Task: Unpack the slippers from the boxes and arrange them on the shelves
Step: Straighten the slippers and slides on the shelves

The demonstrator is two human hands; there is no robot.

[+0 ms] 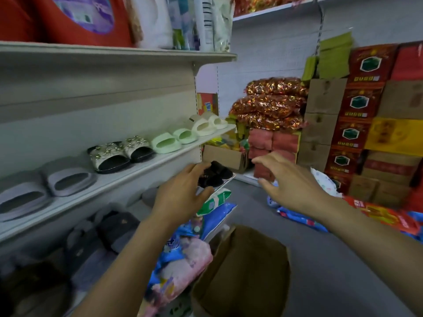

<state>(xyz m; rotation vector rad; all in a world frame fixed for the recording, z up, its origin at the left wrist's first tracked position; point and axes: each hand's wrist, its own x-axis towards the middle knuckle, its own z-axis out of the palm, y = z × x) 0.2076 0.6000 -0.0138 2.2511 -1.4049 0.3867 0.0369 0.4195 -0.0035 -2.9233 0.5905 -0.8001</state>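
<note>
Grey slippers (pixel 45 186), jewelled slippers (pixel 121 152), green slippers (pixel 174 139) and cream slippers (pixel 207 122) stood paired along the middle shelf (pixel 146 167); black fuzzy slippers (pixel 217 173) lay just below it, an open cardboard box (pixel 247 266) lower still.

Red-gold foil bags (pixel 270 101) — piled above pink folded cloths (pixel 272 143). Green packets (pixel 334 56) — against back wall. Blue packets (pixel 299 217), floor.
</note>
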